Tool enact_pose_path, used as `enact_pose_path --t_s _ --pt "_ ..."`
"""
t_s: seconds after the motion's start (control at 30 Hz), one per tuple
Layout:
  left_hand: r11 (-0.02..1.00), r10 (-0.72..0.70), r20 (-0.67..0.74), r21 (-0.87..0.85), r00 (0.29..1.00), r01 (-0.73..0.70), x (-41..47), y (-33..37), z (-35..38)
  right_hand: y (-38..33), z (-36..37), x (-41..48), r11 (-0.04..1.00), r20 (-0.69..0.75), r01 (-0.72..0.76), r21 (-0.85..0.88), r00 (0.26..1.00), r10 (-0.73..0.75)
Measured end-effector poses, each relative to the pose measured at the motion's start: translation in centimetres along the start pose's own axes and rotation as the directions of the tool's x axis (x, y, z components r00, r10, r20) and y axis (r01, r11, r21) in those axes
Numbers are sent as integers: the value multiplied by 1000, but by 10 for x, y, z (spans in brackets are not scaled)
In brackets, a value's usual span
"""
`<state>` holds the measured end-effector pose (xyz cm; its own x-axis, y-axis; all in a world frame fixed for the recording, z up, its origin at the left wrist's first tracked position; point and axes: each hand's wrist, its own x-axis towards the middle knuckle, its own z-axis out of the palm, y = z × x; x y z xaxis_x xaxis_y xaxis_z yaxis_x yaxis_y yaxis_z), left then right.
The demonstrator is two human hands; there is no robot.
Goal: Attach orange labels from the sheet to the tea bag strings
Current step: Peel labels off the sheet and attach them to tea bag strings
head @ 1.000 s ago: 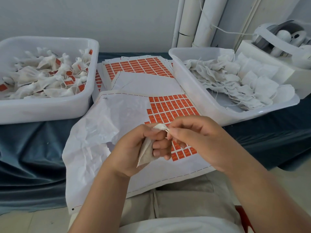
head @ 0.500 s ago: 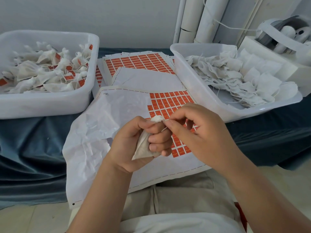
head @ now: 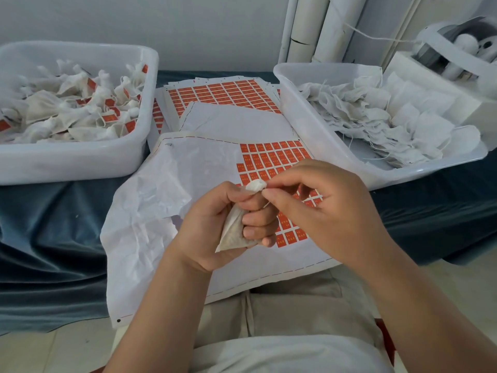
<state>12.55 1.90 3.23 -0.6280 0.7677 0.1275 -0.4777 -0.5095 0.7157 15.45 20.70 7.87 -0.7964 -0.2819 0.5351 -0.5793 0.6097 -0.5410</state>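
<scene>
The left hand [head: 215,227] is gripping the tea bag [head: 234,232] at the centre of the view. Its fingers are curling round the bag's body, and the gathered top is poking out toward 1 o'clock. The right hand [head: 322,211] is pinching thumb and forefinger together right at that top, seemingly on the string [head: 266,204], a thin white thread barely showing below the thumb.

So little thread is drawn out that it could slip free or tangle round the left fingers. A hard tug could also tear the thin bag. The label sheet [head: 204,162] is lying under both hands, with its orange labels [head: 271,157] running toward 12 o'clock, and a dragging wrist could crease or lift them.

The fingertips are covering whatever is inside the pinch, so whether it is holding a label cannot be told. The string's free end is hidden.
</scene>
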Motion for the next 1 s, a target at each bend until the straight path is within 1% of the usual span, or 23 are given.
enact_pose_path --t_s 0.03,0.07,0.1,0.13,0.17,0.23,0.33,0.37,0.5,0.57,0.63,0.7,0.77,0.83,0.9,0.93,1.0 --pt "1000 -5 15 -1 1000 5 0 0 1 0 0 0 990 39 -91 106 995 88" --pt "1000 -12 29 -15 999 12 1 0 3 1 -1 1 955 103 -193 226 979 174" --pt "999 -21 42 -42 999 23 1 -1 4 1 -2 1 888 190 -297 351 951 243" --pt "997 -32 57 -75 998 36 2 -1 5 3 -3 2 805 278 -383 453 919 281" --pt "993 -42 75 -104 996 50 2 -2 6 4 -4 2 731 348 -444 519 890 293" --pt "987 -55 115 -146 992 71 3 -4 7 7 -6 2 642 431 -507 575 855 290" --pt "975 -66 161 -201 985 98 5 -6 10 9 -9 4 567 488 -540 622 833 259" --pt "972 -66 171 -213 983 102 5 -7 11 9 -10 4 556 494 -544 628 831 255" --pt "970 -67 145 -222 987 98 5 -8 13 11 -14 3 600 487 -536 594 833 263" --pt "980 -67 133 -178 989 91 5 -7 14 11 -13 3 619 472 -539 571 833 290" --pt "995 -57 136 -79 989 68 5 -6 16 9 -12 4 649 425 -532 543 841 334" --pt "999 -42 115 34 993 38 5 -4 19 8 -11 4 722 347 -489 489 869 353" --pt "984 -21 50 175 999 12 5 -5 21 7 -13 5 825 299 -392 408 911 284" --pt "949 -3 -37 314 999 14 5 -6 22 6 -17 6 890 312 -301 343 930 194" --pt "900 4 -112 433 994 46 5 -6 23 5 -20 7 896 324 -303 326 926 195" --pt "859 8 -143 508 990 66 4 -6 23 6 -21 7 899 325 -301 318 926 195" --pt "726 34 -181 680 983 100 4 -6 24 4 -22 6 928 312 -249 277 937 158"
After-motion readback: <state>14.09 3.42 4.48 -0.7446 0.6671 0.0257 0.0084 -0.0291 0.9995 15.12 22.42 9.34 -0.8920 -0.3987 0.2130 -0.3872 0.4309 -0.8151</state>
